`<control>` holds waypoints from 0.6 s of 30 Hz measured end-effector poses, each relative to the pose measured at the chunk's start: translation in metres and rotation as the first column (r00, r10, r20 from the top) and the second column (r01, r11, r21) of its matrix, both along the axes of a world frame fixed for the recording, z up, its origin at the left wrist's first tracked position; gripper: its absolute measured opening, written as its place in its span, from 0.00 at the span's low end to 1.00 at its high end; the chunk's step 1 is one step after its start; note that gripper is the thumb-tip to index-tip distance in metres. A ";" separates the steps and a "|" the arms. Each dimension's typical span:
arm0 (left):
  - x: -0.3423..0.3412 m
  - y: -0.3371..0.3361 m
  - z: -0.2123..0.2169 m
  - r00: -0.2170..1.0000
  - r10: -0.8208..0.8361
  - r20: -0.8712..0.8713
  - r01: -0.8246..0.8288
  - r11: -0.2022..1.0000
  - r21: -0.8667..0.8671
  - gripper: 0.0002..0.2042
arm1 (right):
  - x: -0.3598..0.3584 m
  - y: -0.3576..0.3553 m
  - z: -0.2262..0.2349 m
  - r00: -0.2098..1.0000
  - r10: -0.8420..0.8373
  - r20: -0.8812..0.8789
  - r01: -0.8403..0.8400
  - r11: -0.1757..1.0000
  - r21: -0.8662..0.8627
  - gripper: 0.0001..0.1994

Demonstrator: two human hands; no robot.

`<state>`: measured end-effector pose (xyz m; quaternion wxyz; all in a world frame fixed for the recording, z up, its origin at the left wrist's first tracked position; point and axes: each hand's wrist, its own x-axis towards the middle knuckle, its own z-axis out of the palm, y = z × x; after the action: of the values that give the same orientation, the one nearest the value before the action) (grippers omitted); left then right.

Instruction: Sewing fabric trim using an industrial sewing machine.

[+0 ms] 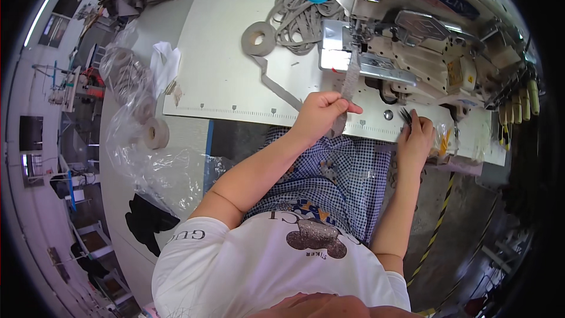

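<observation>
The person wears a white T-shirt (265,259) with short sleeves at the bottom of the picture. It has a sparkly, glittery picture and some letters on the front. Below the shirt, in the middle, is blue and white checked cloth (329,171). Both arms are bare.

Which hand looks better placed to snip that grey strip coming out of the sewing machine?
Probably the right hand: it holds small dark snips at the table edge, close to the strip. The left hand already has the strip pinched taut below the presser foot, so it is occupied.
</observation>
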<state>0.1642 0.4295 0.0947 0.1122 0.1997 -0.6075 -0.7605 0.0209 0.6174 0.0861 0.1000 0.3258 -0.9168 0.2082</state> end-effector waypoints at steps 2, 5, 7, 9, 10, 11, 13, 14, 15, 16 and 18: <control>0.007 -0.004 0.000 0.998 0.030 -0.051 -0.029 0.999 0.019 0.13 | 0.001 -0.002 0.000 1.000 0.007 0.025 -0.007 1.000 0.013 0.17; 0.016 -0.015 0.007 0.988 0.056 -0.146 -0.047 0.997 0.068 0.15 | 0.008 -0.001 0.003 0.998 0.063 -0.030 -0.066 0.994 -0.091 0.16; 0.033 -0.044 0.024 0.999 -0.007 0.036 0.012 0.988 -0.153 0.15 | 0.016 0.004 0.004 0.996 0.072 -0.060 -0.080 0.986 -0.144 0.16; 0.045 -0.075 0.033 0.986 0.096 0.140 -0.041 0.935 -0.353 0.14 | 0.028 0.007 0.001 0.993 0.116 -0.001 -0.112 0.956 -0.271 0.14; 0.050 -0.094 0.032 0.962 0.209 0.176 -0.089 0.847 -0.523 0.15 | 0.034 0.008 0.002 0.990 0.137 0.021 -0.122 0.936 -0.330 0.13; 0.056 -0.114 0.027 0.926 0.327 0.188 -0.119 0.726 -0.677 0.17 | 0.041 0.008 0.002 0.991 0.131 0.017 -0.118 0.935 -0.334 0.13; 0.061 -0.149 0.023 0.896 0.439 0.070 -0.082 0.318 -0.944 0.19 | 0.058 0.007 -0.001 0.976 0.212 0.058 -0.171 0.900 -0.401 0.12; 0.067 -0.160 0.020 0.898 0.436 0.062 -0.087 0.315 -0.945 0.19 | 0.066 0.005 -0.002 0.964 0.256 0.073 -0.200 0.878 -0.434 0.11; 0.070 -0.170 0.015 0.923 0.384 0.030 -0.025 0.137 -0.990 0.17 | 0.074 0.003 -0.001 0.967 0.247 0.065 -0.195 0.879 -0.435 0.11; 0.074 -0.179 0.010 0.944 0.329 0.007 0.025 -0.051 -0.998 0.15 | 0.083 -0.001 0.001 0.940 0.332 0.083 -0.264 0.857 -0.443 0.10; 0.078 -0.185 0.016 0.966 0.260 -0.013 0.053 -0.243 -0.969 0.14 | 0.101 -0.008 0.000 0.909 0.405 0.093 -0.324 0.831 -0.451 0.09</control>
<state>0.2421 0.2445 0.1109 0.2291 0.1610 -0.9590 0.0440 0.1215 0.6095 0.0859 0.0414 0.4448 -0.7746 0.4477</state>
